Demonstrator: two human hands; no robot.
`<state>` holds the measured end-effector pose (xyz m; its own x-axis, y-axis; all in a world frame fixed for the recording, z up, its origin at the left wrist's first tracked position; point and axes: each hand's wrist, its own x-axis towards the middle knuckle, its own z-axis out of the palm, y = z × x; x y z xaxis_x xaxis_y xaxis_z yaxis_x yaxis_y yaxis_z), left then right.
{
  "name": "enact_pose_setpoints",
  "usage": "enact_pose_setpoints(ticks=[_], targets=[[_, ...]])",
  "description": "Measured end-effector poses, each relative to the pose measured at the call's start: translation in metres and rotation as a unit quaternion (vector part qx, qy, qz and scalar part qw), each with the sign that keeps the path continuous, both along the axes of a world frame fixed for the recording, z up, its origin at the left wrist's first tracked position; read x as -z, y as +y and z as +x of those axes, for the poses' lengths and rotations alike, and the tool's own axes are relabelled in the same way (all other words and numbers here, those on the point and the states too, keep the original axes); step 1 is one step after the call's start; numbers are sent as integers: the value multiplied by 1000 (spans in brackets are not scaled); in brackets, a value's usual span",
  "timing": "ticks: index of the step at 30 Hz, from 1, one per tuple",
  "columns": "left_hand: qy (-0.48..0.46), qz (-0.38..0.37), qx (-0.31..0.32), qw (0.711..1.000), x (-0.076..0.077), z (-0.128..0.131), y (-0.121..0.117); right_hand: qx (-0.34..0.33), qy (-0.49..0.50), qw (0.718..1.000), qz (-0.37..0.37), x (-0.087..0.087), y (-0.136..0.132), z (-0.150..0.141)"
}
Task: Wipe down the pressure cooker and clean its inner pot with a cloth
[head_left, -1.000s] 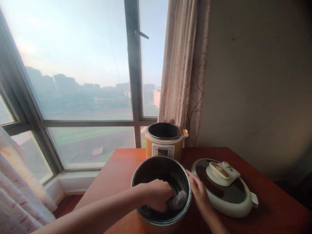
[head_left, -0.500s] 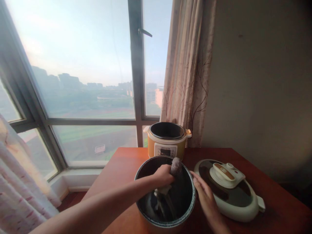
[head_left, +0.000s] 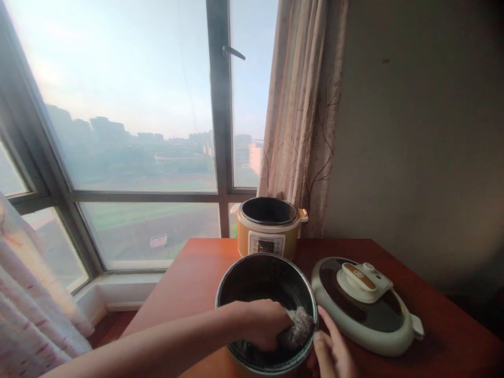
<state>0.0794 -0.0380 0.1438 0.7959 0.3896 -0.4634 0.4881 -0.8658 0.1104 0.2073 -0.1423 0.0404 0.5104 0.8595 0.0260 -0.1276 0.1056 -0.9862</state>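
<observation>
My left hand (head_left: 268, 323) reaches down into a dark inner pot (head_left: 271, 265), its fingers closed on a grey, fuzzy scouring pad (head_left: 301, 326). The pad is against the inside of the pot's right wall, near the rim. Part of the fingers is hidden inside the pot. At the pot's right edge, my right hand (head_left: 334, 344) grips the rim and outer side from outside. The pot stands on the table close to me.
A yellow and white pressure cooker body (head_left: 244, 236) stands open behind the pot. Its white lid (head_left: 362, 320) lies on the right of the reddish wooden table (head_left: 197, 273). A window (head_left: 149, 157) and a curtain (head_left: 299, 121) are behind.
My left hand has moved down and to the right with the scouring pad, from the pot's far middle to its right wall. My right hand has shifted nearer me along the rim.
</observation>
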Motion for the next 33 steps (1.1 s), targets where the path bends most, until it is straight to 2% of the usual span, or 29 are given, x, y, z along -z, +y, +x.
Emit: enact_pose_setpoints(ticks=[5, 9, 14, 18, 21, 23, 25, 27, 29, 31, 33], targets=[[33, 11, 83, 996, -11, -18, 0, -50, -1, 999, -7, -3, 18, 30], [39, -21, 98, 994, -12, -27, 2, -28, -4, 1000, -6, -6, 37, 54], [26, -27, 64, 997, -10, -25, -6, -51, -14, 999, -5, -10, 59, 60], [-9, 6, 41, 999, -6, -13, -15, 3, -38, 999, 15, -7, 68, 51], [-31, 34, 23, 999, 0, 3, -15, 12, -45, 998, 30, -5, 70, 48], [-38, 48, -12, 998, 7, 15, -10, 13, -45, 998, 32, -5, 70, 48], [-70, 25, -104, 992, 15, 25, -1, 12, -42, 999, 30, -7, 69, 49], [-146, -45, -244, 958, 24, 32, 11, 6, -37, 999, 28, -9, 67, 49], [-219, -117, -355, 902, 31, 34, 24, 1, -34, 999, 26, -11, 66, 49], [-253, -146, -403, 867, 37, 34, 36, -1, -34, 999, 24, -12, 64, 49], [-266, -147, -417, 856, 40, 32, 41, -3, -39, 999, 23, -11, 64, 49]])
